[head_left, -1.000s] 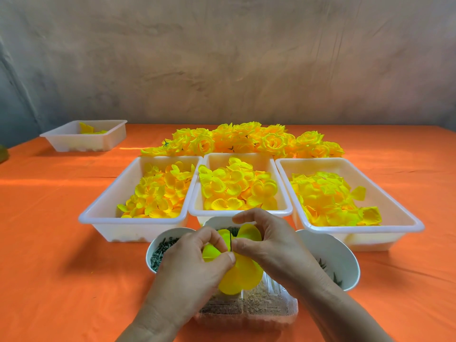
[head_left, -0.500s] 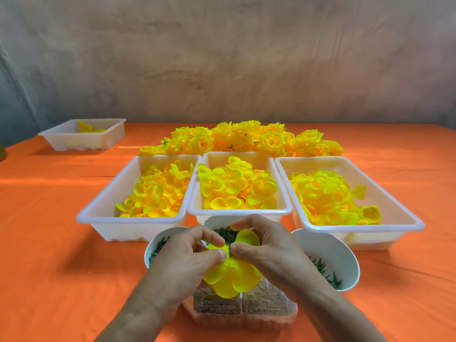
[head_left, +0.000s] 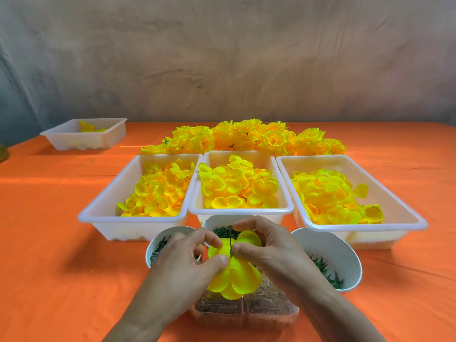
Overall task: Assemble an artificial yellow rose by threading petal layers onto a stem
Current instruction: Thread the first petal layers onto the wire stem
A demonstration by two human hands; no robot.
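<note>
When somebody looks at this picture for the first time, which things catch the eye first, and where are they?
Most likely the bright yellow against the orange tablecloth: a row of three white trays heaped with petals in mid-table, and a pile of finished roses just behind them. Nearest the camera, the left hand and right hand pinch a yellow petal layer with a thin green stem at its centre.

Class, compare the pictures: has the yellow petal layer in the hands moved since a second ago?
Yes, slightly. The petal layer sits lower in view, farther below the rim of the middle tray and covering more of the clear box.
</note>
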